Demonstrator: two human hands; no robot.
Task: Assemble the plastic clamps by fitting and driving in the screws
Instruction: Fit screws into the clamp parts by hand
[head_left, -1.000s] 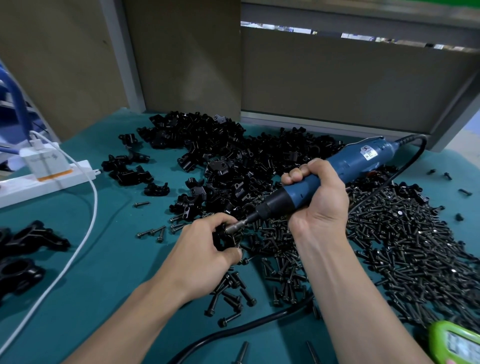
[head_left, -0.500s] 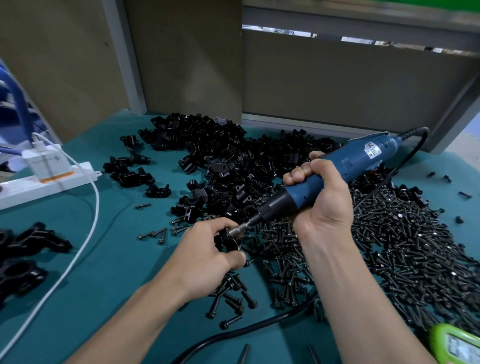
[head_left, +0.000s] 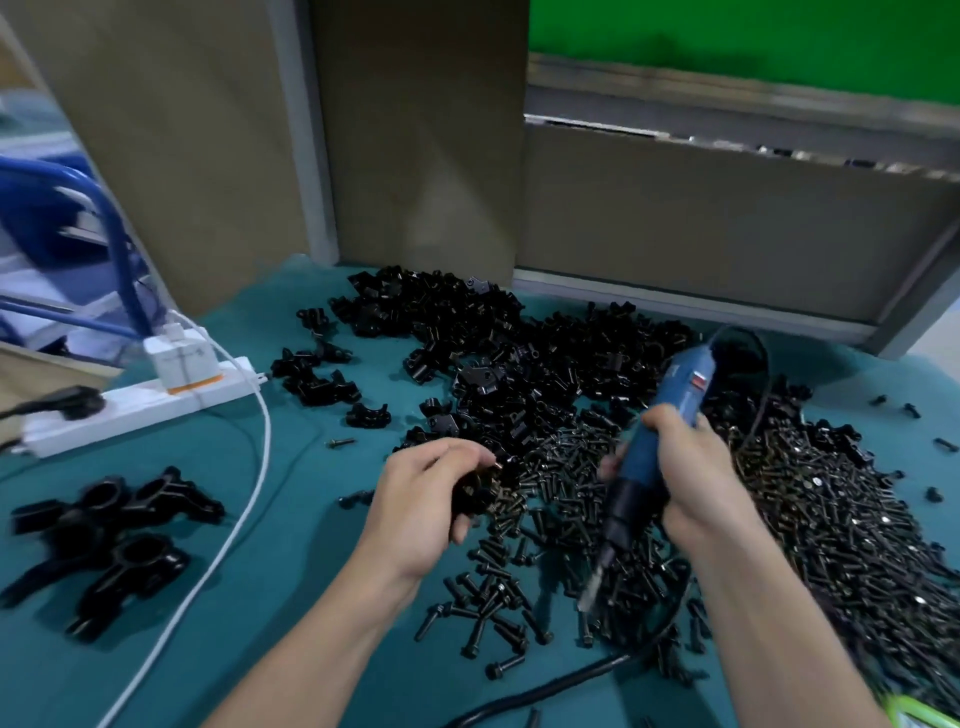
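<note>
My left hand (head_left: 421, 499) grips a small black plastic clamp (head_left: 475, 493) above the green mat, mostly hidden by the curled fingers. My right hand (head_left: 691, 478) holds the blue electric screwdriver (head_left: 660, 441) nearly upright, its bit (head_left: 592, 584) pointing down at loose screws, apart from the clamp. A heap of black clamp parts (head_left: 519, 358) lies behind both hands. Black screws (head_left: 831, 519) spread in a wide pile on the right, and a few more screws (head_left: 488, 613) lie between my forearms.
Several larger black assembled clamps (head_left: 114, 535) lie at the left. A white power strip (head_left: 135, 400) with a charger and a white cable (head_left: 228, 530) sits at the back left. The screwdriver's black cord (head_left: 561, 686) runs along the front. Cardboard panels (head_left: 415, 130) wall the back.
The right hand has swung the screwdriver from a slanted pose at the clamp to nearly upright, its bit now away from the clamp. The left hand still holds the clamp. The view tilted up.
</note>
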